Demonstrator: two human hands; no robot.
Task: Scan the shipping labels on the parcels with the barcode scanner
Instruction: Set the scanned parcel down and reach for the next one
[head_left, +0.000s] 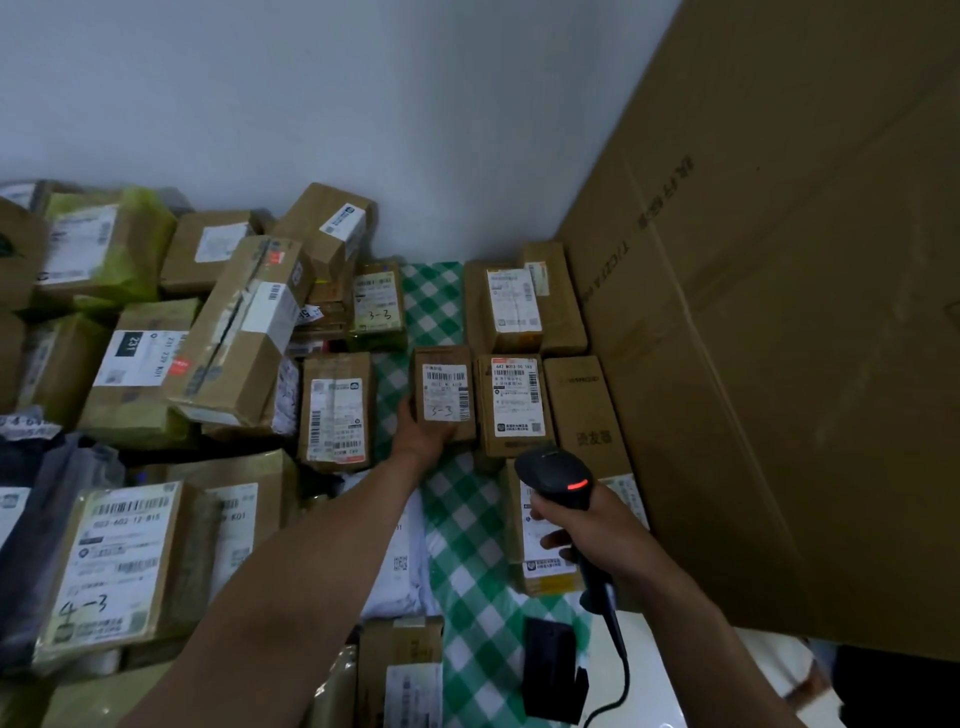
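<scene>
a green-and-white checked cloth (467, 525) covers the surface. brown parcels lie flat on it, labels up: a small carton (445, 395) marked "3-3" on the bare strip, a labelled carton (514, 405) touching its right side, then a plain brown box (584, 410). nearer, a white poly bag (400, 561) lies left of the strip. a black cradle (550, 670) stands near the front edge. a heap of parcels (156, 338) fills the left.

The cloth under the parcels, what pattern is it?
Green and white checks on the cloth, seen in the head view.
</scene>
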